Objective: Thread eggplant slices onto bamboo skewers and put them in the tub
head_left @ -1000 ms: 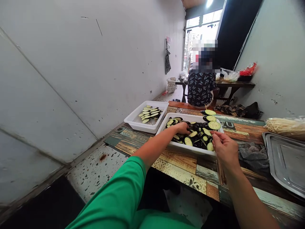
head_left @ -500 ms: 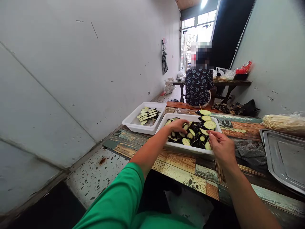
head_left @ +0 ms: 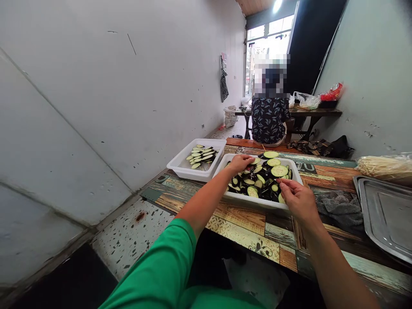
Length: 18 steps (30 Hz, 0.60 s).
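My right hand [head_left: 296, 195] pinches the near end of a thin wooden skewer [head_left: 263, 147]. Several eggplant slices [head_left: 279, 171], pale green with dark skin, are threaded along it, and its far tip sticks out past them. My left hand [head_left: 240, 163] is over the far left part of a white tub [head_left: 294, 169], fingers closed on a loose eggplant slice [head_left: 255, 161]. Below both hands, the tub is filled with loose eggplant slices [head_left: 252, 191]. To the left, a second white tub [head_left: 189, 172] has skewered eggplant slices [head_left: 202, 156] lying in it.
On the right of the patterned table [head_left: 244, 219] are a dark grey cloth [head_left: 339, 208], metal trays [head_left: 389, 214] and bagged enoki mushrooms [head_left: 384, 166]. Thin sticks [head_left: 299, 229] lie near my right wrist. A person [head_left: 269, 118] sits ahead, back turned, at another table [head_left: 322, 113].
My left hand has drawn its fingers together and come up from the pile with an eggplant slice. The loaded skewer in my right hand has tilted left, its tip shifting slightly left.
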{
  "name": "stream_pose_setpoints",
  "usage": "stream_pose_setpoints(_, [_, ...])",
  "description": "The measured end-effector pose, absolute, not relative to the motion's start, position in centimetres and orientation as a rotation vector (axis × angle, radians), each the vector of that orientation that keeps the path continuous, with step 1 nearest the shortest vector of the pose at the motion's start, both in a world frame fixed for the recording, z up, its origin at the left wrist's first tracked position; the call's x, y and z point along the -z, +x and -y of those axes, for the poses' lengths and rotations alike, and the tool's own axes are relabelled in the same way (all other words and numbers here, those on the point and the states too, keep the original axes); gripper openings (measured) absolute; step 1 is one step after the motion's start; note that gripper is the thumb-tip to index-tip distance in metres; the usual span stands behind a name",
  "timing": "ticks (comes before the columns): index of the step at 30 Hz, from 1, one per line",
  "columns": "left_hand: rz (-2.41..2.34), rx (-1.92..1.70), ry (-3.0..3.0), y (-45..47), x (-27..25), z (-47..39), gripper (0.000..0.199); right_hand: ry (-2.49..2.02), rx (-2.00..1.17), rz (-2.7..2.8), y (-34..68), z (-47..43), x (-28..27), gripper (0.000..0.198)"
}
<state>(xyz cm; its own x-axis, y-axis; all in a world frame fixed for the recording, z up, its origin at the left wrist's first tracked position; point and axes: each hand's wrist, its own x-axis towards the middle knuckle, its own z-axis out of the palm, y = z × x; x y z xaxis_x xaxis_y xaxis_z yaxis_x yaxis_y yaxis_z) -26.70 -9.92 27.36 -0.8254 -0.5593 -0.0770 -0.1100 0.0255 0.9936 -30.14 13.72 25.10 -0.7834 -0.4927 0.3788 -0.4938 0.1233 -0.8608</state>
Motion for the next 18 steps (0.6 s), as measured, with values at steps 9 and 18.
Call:
stream_pose_setpoints(9, [1.187, 2.282, 0.867, -26.8, -28.5, 11.3, 0.010, 1.282, -1.611, 2.468, -30.5, -13.8, -25.5, 0.037])
stream_pose_setpoints(18, [1.117, 2.278, 0.864, -26.9, -28.4, 11.5, 0.011, 1.292, -1.543, 2.493, -30.6, -13.7, -25.4, 0.037])
